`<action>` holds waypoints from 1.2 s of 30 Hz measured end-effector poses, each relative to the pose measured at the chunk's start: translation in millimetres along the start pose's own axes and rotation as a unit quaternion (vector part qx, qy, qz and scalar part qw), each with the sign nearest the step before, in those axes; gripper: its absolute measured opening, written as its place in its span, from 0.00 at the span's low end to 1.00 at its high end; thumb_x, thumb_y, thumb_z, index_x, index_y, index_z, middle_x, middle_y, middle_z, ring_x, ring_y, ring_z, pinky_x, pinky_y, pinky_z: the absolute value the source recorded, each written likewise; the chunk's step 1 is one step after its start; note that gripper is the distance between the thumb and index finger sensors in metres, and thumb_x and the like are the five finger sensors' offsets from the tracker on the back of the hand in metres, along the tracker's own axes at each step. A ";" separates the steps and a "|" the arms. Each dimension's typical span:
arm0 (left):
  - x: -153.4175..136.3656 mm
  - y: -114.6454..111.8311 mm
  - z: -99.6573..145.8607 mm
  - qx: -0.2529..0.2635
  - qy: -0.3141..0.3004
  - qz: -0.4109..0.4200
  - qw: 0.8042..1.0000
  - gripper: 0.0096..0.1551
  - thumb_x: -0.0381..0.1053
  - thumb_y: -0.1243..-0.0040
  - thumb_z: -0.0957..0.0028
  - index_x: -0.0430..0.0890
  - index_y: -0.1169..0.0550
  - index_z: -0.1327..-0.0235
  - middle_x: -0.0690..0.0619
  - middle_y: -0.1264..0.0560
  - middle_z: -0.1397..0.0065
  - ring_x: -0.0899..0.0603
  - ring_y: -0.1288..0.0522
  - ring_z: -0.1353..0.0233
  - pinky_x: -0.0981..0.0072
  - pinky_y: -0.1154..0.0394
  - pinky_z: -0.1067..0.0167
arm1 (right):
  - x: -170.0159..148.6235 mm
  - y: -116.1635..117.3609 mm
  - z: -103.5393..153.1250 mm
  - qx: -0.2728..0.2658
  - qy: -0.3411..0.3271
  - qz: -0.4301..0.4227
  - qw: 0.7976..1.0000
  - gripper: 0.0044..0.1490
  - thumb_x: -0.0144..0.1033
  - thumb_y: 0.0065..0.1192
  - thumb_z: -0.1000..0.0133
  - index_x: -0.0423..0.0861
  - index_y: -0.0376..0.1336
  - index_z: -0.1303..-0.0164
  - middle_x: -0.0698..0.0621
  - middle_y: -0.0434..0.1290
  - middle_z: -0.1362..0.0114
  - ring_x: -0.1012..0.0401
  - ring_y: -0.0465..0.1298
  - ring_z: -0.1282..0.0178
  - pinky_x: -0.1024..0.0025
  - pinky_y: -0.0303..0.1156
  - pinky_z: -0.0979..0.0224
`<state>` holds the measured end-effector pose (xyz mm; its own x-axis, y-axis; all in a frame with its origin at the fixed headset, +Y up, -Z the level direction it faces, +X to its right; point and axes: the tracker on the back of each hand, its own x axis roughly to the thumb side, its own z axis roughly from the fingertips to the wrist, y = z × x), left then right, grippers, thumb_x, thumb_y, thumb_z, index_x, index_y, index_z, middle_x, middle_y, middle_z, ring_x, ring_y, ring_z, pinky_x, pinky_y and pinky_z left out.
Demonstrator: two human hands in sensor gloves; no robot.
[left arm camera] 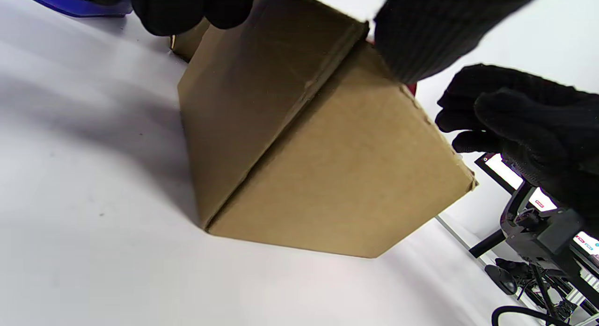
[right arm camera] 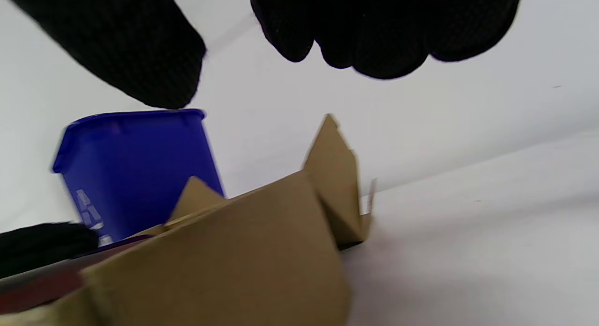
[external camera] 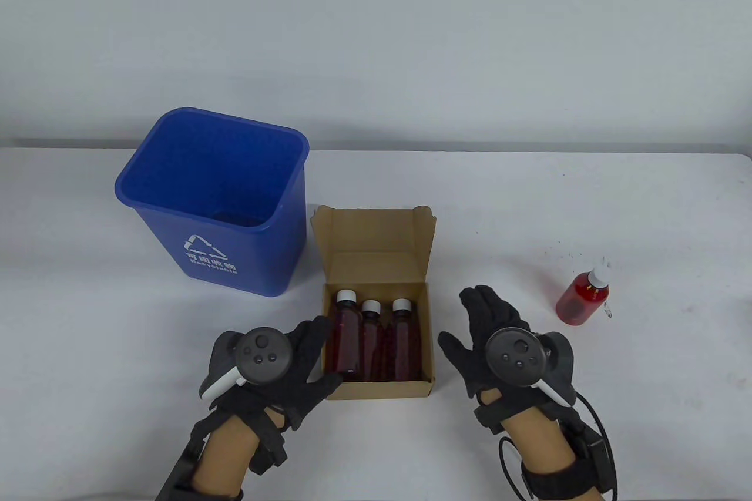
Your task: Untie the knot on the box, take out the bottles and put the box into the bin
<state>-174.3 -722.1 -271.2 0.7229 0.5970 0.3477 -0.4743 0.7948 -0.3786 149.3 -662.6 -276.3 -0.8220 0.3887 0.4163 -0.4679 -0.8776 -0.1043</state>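
An open brown cardboard box (external camera: 376,388) stands on the white table with its lid up at the far side. In it lie three red bottles with white caps (external camera: 371,342). My left hand (external camera: 329,351) reaches over the box's front left corner, fingers and thumb curled round the leftmost bottle (external camera: 346,342), which sits higher than the other two. In the left wrist view the fingers (left arm camera: 187,8) and thumb (left arm camera: 430,31) straddle that corner of the box (left arm camera: 327,176). My right hand (external camera: 461,319) hovers open beside the box's right wall, not touching it.
A blue recycling bin (external camera: 235,254) stands upright just left of and behind the box, also in the right wrist view as the bin (right arm camera: 135,167). One more red bottle (external camera: 584,301) lies on the table to the right, by small dark specks.
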 end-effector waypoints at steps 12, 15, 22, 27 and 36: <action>0.6 -0.2 -0.5 -0.002 0.002 -0.002 1.000 0.57 0.65 0.43 0.45 0.44 0.58 0.18 0.32 0.52 0.18 0.19 0.46 0.21 0.19 0.48 0.30 | 66.9 35.2 -56.9 0.156 -0.011 -0.025 0.987 0.47 0.53 0.63 0.46 0.34 0.55 0.27 0.34 0.58 0.23 0.44 0.75 0.41 0.51 0.72 0.43; 0.7 -0.4 -0.7 -0.004 0.002 -0.001 1.000 0.57 0.65 0.43 0.45 0.44 0.59 0.18 0.32 0.52 0.18 0.19 0.46 0.21 0.19 0.48 0.30 | 67.8 52.3 -73.6 0.220 0.011 -0.067 0.973 0.48 0.54 0.63 0.46 0.34 0.54 0.26 0.34 0.56 0.23 0.44 0.74 0.40 0.51 0.71 0.42; 0.5 -0.1 -2.2 -0.014 0.001 0.011 1.000 0.58 0.64 0.42 0.46 0.43 0.59 0.19 0.32 0.47 0.19 0.20 0.42 0.22 0.19 0.48 0.30 | 58.8 82.6 -94.8 0.326 0.067 -0.114 0.936 0.53 0.56 0.63 0.45 0.32 0.48 0.24 0.31 0.46 0.20 0.42 0.70 0.35 0.49 0.68 0.39; -0.2 0.1 -3.2 -0.019 0.001 0.018 1.000 0.59 0.64 0.41 0.47 0.42 0.60 0.20 0.33 0.45 0.19 0.20 0.40 0.22 0.19 0.48 0.30 | 52.5 101.4 -100.2 0.409 0.081 -0.119 0.901 0.59 0.61 0.60 0.45 0.32 0.43 0.23 0.32 0.37 0.20 0.43 0.65 0.34 0.51 0.65 0.36; -0.7 1.8 -4.9 -0.023 -0.003 0.017 1.000 0.62 0.64 0.38 0.51 0.42 0.59 0.21 0.34 0.44 0.19 0.22 0.40 0.22 0.20 0.46 0.29 | 39.1 112.8 -98.5 0.446 0.068 -0.206 0.868 0.65 0.63 0.65 0.48 0.32 0.39 0.22 0.33 0.35 0.21 0.50 0.66 0.39 0.58 0.66 0.40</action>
<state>-173.3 -721.6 -276.4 0.7031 0.6248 0.3396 -0.4750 0.7680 -0.4297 32.4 -718.7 -360.7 -0.7042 0.6970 0.1352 -0.3432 -0.5008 0.7946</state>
